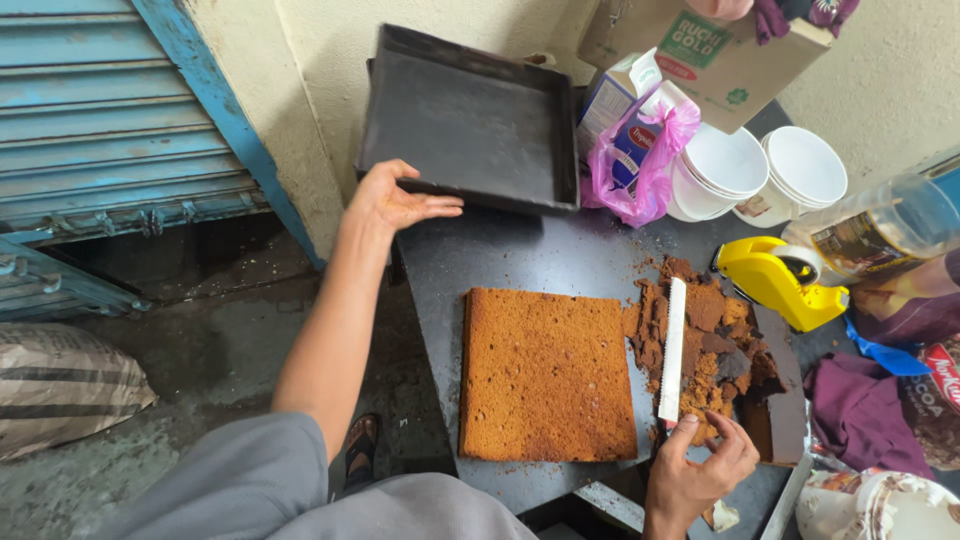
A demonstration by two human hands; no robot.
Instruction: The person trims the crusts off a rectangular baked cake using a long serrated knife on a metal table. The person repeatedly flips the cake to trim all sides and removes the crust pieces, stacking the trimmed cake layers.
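Head view: the left hand (395, 203) reaches to the far left corner of the bench (520, 262) and grips the near rim of a black square baking tray (470, 120), thumb on top and fingers spread flat along the edge; the tray stands tilted up against the pale wall (330, 60). The right hand (695, 468) rests at the near edge of the bench, fingers loosely curled about the handle end of a long serrated knife (673, 350), whose white blade lies flat and points away from the person. The blade sits between a square brown sponge cake slab (547, 375), lying flat on the dark bench, and a heap of brown cake trimmings (715, 345) to its right. The slab's edges appear already squared off. Judgement: the step in hand is clearing the emptied tray aside while the knife is held at rest; the next move would call for a firmer grip on the tray rim, since it stands steeply and could slide. Beyond lie white plastic tubs (760, 170), a pink plastic bag (645, 160), a yellow tape dispenser (775, 280) and a cardboard box (705, 55), all well apart from the slab.
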